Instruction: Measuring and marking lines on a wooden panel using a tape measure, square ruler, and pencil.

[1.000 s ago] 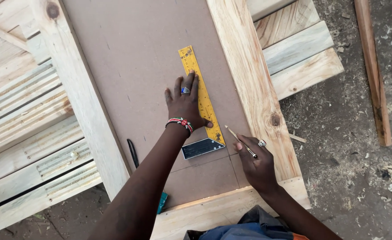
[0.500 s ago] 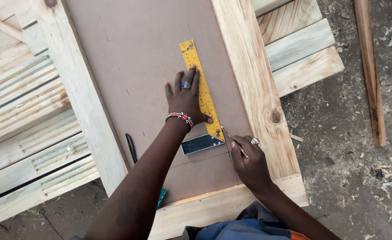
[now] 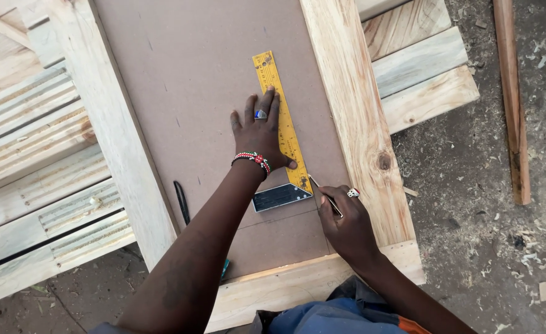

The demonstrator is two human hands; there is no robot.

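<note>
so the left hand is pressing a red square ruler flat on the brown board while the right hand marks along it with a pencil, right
Not quite: the square ruler is yellow, not red, as the head view shows. The rest stands: the left hand presses it flat on the brown board while the right hand holds a pencil against its edge.

We see grooved pale planks [image 3: 31, 142] at nine o'clock, stacked boards [image 3: 421, 68] at two o'clock, and a reddish wood strip [image 3: 513, 105] on the sawdust-strewn ground [image 3: 471, 204] at three o'clock.
</note>
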